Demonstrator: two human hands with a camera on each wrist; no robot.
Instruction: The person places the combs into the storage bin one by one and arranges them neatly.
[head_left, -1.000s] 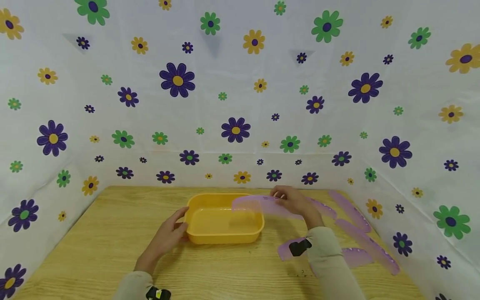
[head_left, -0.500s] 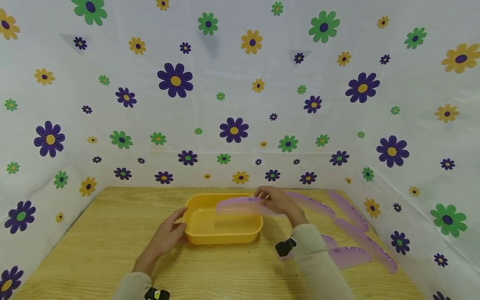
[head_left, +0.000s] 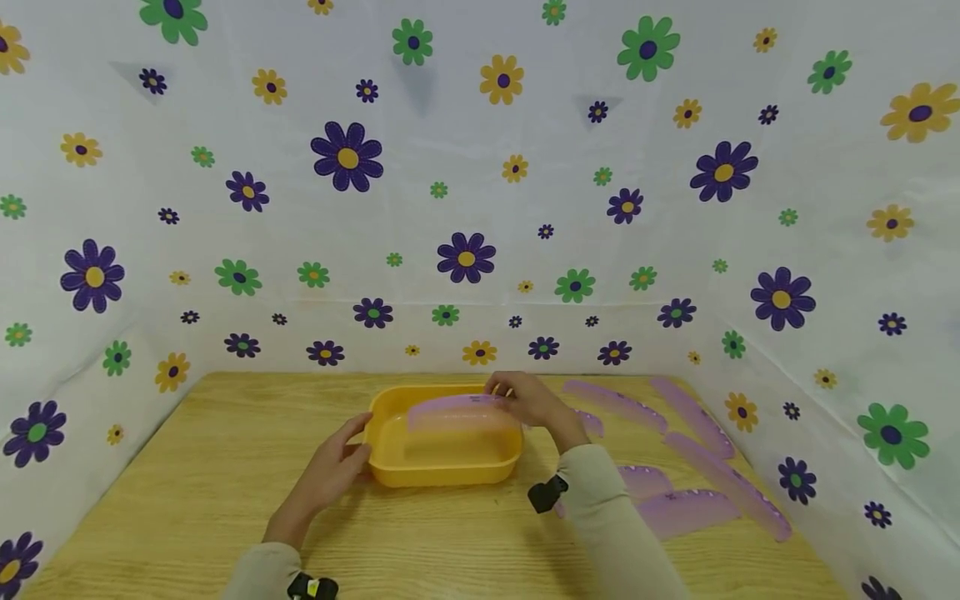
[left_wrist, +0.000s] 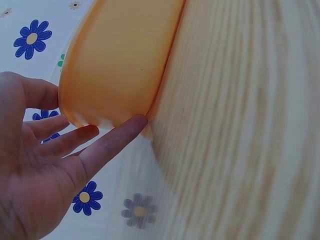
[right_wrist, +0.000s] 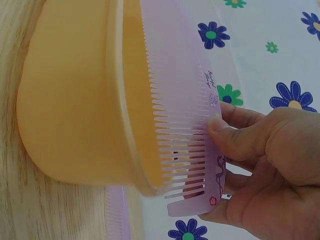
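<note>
Left grip (head_left: pixel 330 467) is released, its fairly straight fingers resting against the left end of a yellow basin (head_left: pixel 442 477); in the left wrist view one fingertip reaches the wall's bottom edge. Below that hand, a black wrist device (head_left: pixel 312 586) sits at a pale sleeve (head_left: pixel 262 571). The basin stands on the wood-grain tabletop (head_left: pixel 217 475), with a white flowered cloth (head_left: pixel 420 217) behind it and along both sides.

Above the basin, its plain end pointing left, is a translucent purple comb (head_left: pixel 446 412), teeth toward the basin. Whether it touches the rim cannot be told. The right grip (head_left: pixel 528 402) is grasping it near its right end, pinched between thumb and fingers; the right wrist view shows small print and drawings along the spine there.

A second black device (head_left: pixel 547 493) is at the right wrist. Further right on the tabletop lie similar combs: a partly hidden comb (head_left: pixel 591 423) just beside the right hand, a far comb (head_left: pixel 615 404) beyond it, a middle comb (head_left: pixel 647 478) next to the right sleeve (head_left: pixel 611 517), a near comb (head_left: pixel 686 510) just beside that, an edge comb (head_left: pixel 693 417) and a slanting comb (head_left: pixel 727 483).
</note>
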